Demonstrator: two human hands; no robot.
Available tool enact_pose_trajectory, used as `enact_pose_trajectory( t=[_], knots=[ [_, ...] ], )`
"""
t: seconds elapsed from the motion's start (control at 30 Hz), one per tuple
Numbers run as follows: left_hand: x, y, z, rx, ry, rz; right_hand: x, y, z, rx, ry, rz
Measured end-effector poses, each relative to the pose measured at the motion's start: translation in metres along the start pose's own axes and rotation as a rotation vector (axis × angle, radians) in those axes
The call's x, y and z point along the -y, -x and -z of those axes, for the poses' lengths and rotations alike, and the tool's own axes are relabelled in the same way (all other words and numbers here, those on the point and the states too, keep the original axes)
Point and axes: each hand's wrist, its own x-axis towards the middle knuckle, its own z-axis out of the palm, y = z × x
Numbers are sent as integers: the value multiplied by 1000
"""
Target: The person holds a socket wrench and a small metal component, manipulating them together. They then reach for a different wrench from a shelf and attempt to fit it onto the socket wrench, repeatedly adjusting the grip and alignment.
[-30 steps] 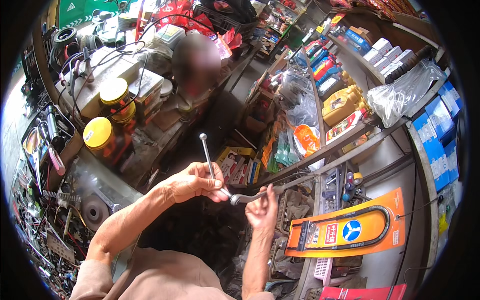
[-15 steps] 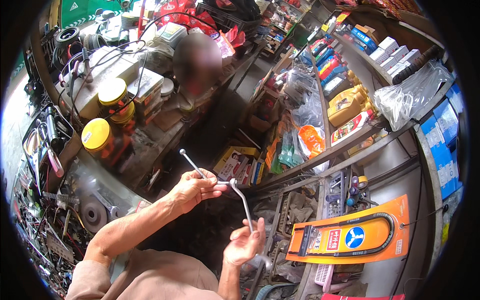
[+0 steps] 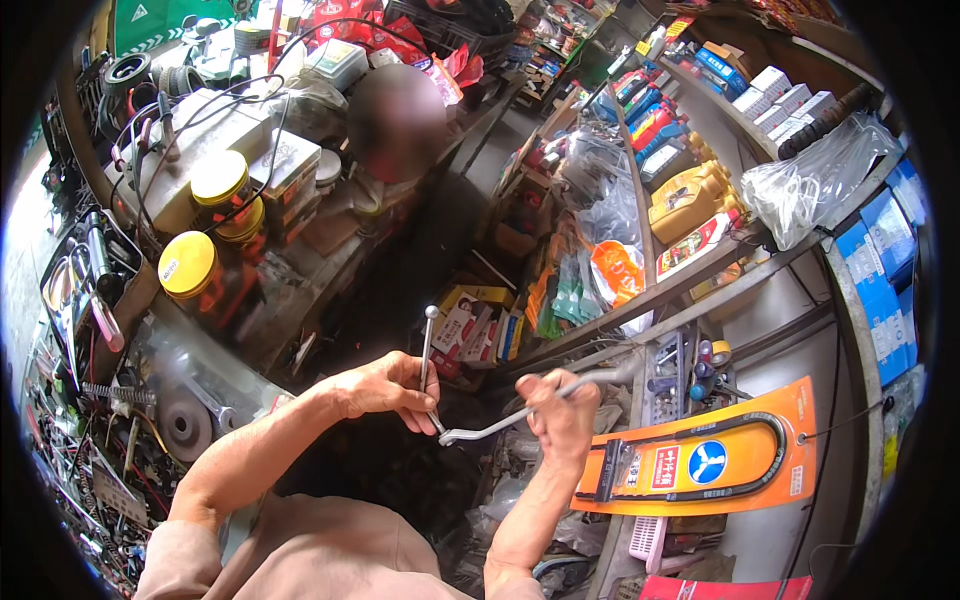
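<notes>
My left hand (image 3: 392,388) pinches a slim silver metal rod (image 3: 428,345) that stands nearly upright, with a ball-like knob at its top end. My right hand (image 3: 562,418) is closed round a bent silver wrench (image 3: 497,424), which slants up to the right and blurs at its far end. Just below my left fingers, the wrench's near end meets the rod's lower end. I cannot tell exactly how the two fit together.
At left, yellow-lidded jars (image 3: 188,264) stand on a cluttered workbench (image 3: 325,283). Shelves at right hold oil bottles (image 3: 692,202) and blue boxes (image 3: 880,285). An orange card with a black belt (image 3: 705,455) hangs beside my right arm. A person with a blurred head is across the bench.
The rod has swung from slanting to nearly upright. My right hand has moved up and right, now wrapped round the wrench, whose outer end has swung up from the lower right.
</notes>
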Motion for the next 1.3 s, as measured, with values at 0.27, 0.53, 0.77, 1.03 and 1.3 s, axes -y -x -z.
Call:
enact_pose_trajectory(
  t=[0.27,0.53,0.77,1.03,1.3],
  knots=[
    [6,-8,3,-31,354,-123,-113,-22,-1,29,-1211,-324],
    [22,-19,12,-467,610,-196,-152,46,-65,-108,-1455,-286],
    [22,-16,9,-628,395,-181,-93,63,-60,-237,-121,380],
    [11,-9,1,-147,-7,-5,-12,18,-25,-174,116,259],
    [8,-10,3,-3,392,-129,-98,-35,7,-44,-990,-260]
  ],
)
